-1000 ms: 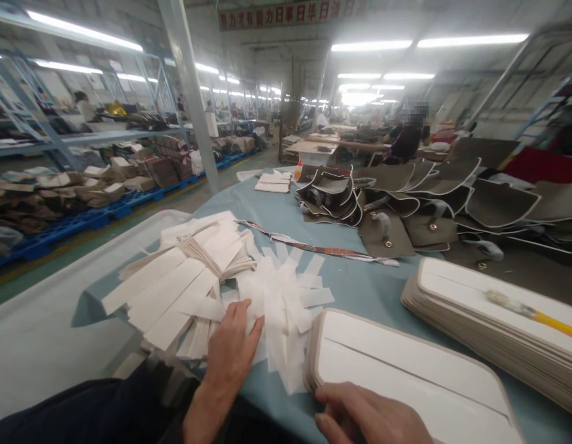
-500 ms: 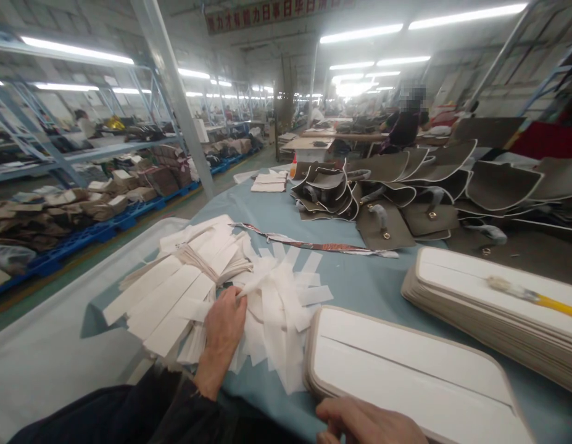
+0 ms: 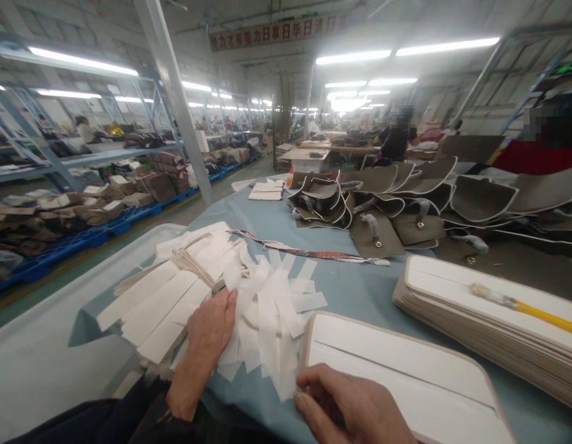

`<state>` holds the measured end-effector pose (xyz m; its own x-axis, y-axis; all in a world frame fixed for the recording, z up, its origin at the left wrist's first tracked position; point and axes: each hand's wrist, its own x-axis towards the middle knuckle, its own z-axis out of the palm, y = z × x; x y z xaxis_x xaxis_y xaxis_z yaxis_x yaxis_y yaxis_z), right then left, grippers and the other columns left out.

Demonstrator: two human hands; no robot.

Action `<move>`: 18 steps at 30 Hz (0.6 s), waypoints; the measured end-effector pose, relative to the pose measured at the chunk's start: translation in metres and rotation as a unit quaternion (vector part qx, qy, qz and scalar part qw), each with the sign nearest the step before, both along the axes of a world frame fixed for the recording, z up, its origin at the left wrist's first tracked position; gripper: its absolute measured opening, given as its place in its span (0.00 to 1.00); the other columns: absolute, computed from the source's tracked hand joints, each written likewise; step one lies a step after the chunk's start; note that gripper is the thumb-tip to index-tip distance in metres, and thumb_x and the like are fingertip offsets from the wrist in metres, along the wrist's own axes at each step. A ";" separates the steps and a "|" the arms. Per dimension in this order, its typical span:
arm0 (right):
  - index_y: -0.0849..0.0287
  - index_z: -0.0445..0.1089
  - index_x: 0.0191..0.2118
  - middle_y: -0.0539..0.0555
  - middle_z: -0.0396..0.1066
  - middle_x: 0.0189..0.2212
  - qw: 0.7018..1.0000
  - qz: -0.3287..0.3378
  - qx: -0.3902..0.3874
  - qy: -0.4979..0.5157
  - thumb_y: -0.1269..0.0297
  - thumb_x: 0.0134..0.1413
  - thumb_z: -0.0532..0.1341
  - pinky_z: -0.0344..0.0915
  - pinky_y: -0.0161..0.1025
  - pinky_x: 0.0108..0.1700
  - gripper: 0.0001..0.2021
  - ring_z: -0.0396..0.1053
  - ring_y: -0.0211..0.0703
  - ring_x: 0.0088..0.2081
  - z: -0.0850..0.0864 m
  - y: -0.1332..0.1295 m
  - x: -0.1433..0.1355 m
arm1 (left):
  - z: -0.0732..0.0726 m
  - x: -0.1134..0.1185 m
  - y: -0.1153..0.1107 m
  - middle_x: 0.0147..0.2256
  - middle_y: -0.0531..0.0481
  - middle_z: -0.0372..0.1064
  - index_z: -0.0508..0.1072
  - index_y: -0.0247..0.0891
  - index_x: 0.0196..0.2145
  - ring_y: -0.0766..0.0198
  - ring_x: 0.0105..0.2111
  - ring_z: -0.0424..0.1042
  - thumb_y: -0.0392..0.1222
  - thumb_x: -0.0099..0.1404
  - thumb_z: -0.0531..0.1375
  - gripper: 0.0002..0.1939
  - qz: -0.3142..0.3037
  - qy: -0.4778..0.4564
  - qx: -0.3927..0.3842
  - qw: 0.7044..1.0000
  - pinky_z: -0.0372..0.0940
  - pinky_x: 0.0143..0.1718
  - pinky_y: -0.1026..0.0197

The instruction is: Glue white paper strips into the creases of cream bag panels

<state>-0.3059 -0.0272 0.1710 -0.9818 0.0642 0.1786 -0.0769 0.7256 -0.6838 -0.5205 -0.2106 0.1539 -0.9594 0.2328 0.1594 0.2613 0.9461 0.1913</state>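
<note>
My left hand [image 3: 210,330] is closed at the near edge of a loose heap of thin white strips [image 3: 271,308], its fingertips pinching the end of one strip. Just left of it lie fanned stacks of cream-coloured strips [image 3: 165,308]. My right hand [image 3: 355,404] is over the left end of a stack of long, rounded white panels [image 3: 397,351] with beige edges. Its thumb and forefinger are brought together; whether anything sits between them is hidden.
A second panel stack [image 3: 452,308] lies to the right with a yellow-handled brush [image 3: 540,312] on top. Behind are dark bag pieces [image 3: 378,231] with handles and a narrow twisted strip [image 3: 308,251]. A small cream stack [image 3: 266,190] sits at the table's far end. Co-workers are farther back.
My left hand has shifted slightly left and down, and a strip now stands up at its fingertips. My right hand has come up and left, farther into view. The camera view has tilted a little.
</note>
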 end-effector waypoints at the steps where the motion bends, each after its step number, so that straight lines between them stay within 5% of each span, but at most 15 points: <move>1: 0.50 0.75 0.42 0.45 0.78 0.27 1.000 -0.006 0.002 -0.006 0.57 0.67 0.61 0.63 0.31 0.29 0.07 0.76 0.38 0.26 0.004 0.000 -0.002 | 0.000 0.000 -0.002 0.31 0.41 0.77 0.74 0.40 0.35 0.48 0.32 0.77 0.48 0.75 0.47 0.19 -0.004 0.004 0.005 1.000 0.57 0.31 0.56; 9: 0.51 0.75 0.44 0.48 0.79 0.31 0.998 -0.060 0.020 0.015 0.56 0.68 0.59 0.65 0.37 0.35 0.09 0.77 0.43 0.31 0.026 -0.019 -0.018 | 0.023 0.010 -0.030 0.30 0.45 0.72 0.61 0.44 0.29 0.55 0.31 0.73 0.52 0.74 0.41 0.19 -0.031 0.065 0.136 0.988 0.62 0.34 0.57; 14: 0.55 0.75 0.49 0.56 0.79 0.44 0.992 -0.089 -0.057 0.072 0.51 0.66 0.61 0.69 0.40 0.44 0.15 0.77 0.49 0.44 0.028 -0.033 -0.031 | 0.041 0.071 -0.030 0.20 0.55 0.63 0.64 0.44 0.25 0.64 0.21 0.65 0.57 0.75 0.47 0.24 -0.165 0.015 0.306 0.937 0.62 0.25 0.63; 18: 0.58 0.76 0.43 0.54 0.78 0.37 0.974 -0.049 -0.220 -0.001 0.44 0.70 0.55 0.68 0.37 0.38 0.22 0.74 0.46 0.39 0.027 -0.049 -0.034 | 0.030 0.125 -0.014 0.25 0.53 0.73 0.72 0.42 0.32 0.65 0.25 0.72 0.51 0.75 0.52 0.18 -0.235 -0.055 0.414 0.877 0.68 0.30 0.66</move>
<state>-0.3403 -0.0760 0.1984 -0.9673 0.2280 0.1109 -0.0205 0.3655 -0.9306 -0.3957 -0.2250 0.1837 -0.8089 0.4549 0.3725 0.5217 0.2628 0.8117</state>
